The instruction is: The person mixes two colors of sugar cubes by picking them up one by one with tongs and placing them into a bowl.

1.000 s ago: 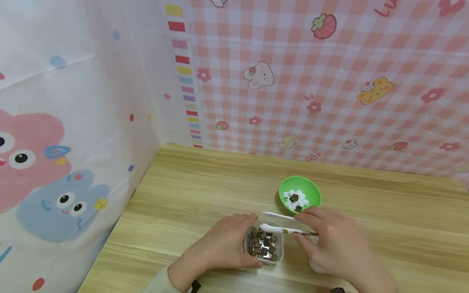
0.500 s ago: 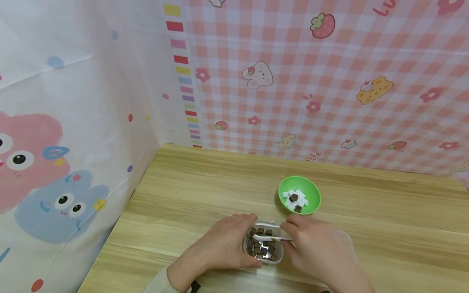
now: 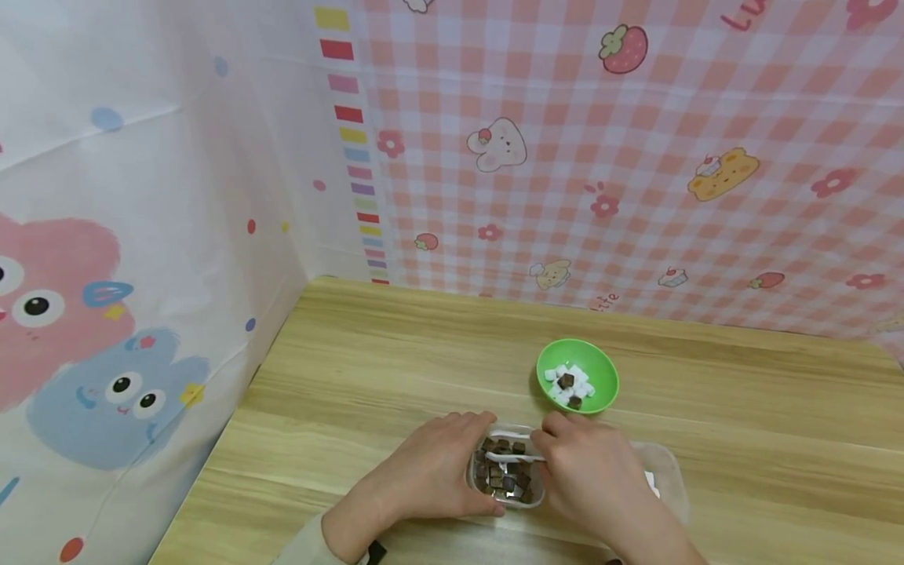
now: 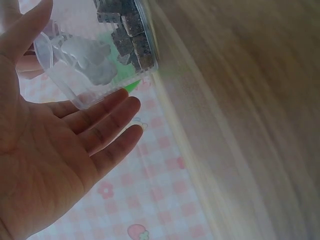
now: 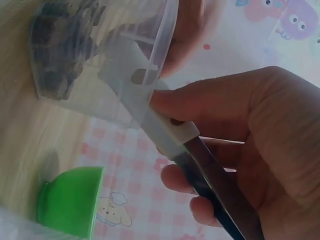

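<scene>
Gripping the tongs [image 5: 204, 162], right fingers [image 5: 177, 179] are partly closed; left fingers [image 4: 111, 123], spread wide, hold the clear tub [image 5: 95, 102].

Left arm: plain pale off-white sleeve [image 3: 304, 543], cuff ended on the lower forearm. Small black hard-edged piece [image 3: 377, 552] showed beside it, mostly cropped, couldn't ID. Left hand [image 3: 439, 471] and right hand [image 3: 589, 475] both bare. Dark sliver [image 3: 613, 562] next to right forearm, cut by the frame edge; couldn't tell if worn.
</scene>
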`<state>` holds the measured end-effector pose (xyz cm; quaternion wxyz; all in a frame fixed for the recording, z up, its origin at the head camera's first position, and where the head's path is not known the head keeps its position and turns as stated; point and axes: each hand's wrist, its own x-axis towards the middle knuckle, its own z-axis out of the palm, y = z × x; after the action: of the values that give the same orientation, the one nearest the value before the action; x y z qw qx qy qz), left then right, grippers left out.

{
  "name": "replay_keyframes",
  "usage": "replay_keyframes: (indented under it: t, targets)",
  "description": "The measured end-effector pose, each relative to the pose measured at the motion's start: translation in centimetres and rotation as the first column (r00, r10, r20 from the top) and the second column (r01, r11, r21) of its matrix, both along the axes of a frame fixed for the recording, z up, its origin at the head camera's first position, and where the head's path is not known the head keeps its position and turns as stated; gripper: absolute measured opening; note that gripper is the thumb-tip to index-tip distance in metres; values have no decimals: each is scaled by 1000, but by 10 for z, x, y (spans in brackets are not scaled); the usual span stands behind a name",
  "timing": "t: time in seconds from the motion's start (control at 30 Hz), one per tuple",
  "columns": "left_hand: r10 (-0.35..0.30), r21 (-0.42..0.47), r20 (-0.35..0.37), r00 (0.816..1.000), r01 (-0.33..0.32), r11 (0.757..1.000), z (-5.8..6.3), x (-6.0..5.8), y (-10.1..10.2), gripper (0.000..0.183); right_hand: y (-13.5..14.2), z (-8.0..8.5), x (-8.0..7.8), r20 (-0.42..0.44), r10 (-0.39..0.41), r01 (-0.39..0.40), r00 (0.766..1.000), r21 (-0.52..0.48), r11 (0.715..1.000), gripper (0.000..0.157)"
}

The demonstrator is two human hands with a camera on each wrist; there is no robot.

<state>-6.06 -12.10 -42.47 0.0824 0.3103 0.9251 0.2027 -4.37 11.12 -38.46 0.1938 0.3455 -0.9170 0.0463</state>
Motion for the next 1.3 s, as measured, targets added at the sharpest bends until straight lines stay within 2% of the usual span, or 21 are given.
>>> replay_keyframes:
  t: [0.27,0.47,0.67,0.9,1.0,1.07,1.1,1.2,1.23,1.3]
  targets:
    - [6,-3,13,1000,-6,1000,0,0,-1,99,-8,-4,2,-25,2,0,1000,59,998,14]
    - [9,-6,12,1000,-9,1000,0,1,-1,102,-11,-7,3,-57,18,-14,998,64,998,11]
    - [10,-11,14,1000,-10,1000,-1,1,-1,102,-8,-1,3,-50,39,-37,998,47,998,13]
    - [4,-11,3,1000,-4,1000,-1,1,-1,102,11,15,5,28,64,-61,998,-112,992,24]
    - [7,-11,15,1000,-7,1000,0,1,0,103,25,21,2,2,88,-85,996,-221,972,25]
    - [15,-17,32,999,-14,1000,1,2,0,105,35,25,-2,-39,103,-110,994,-310,945,15]
    - [18,-20,41,999,-18,1000,1,2,0,105,41,26,-4,-58,94,-108,994,-342,933,16]
    - [30,-28,64,998,-28,999,2,2,0,107,56,28,-11,-96,39,-76,995,-419,905,46]
    - [31,-29,67,997,-29,999,2,2,0,107,61,29,-13,-100,17,-59,995,-437,898,50]
    - [33,-28,75,997,-31,999,2,1,0,107,69,29,-17,-102,-36,-13,994,-448,894,40]
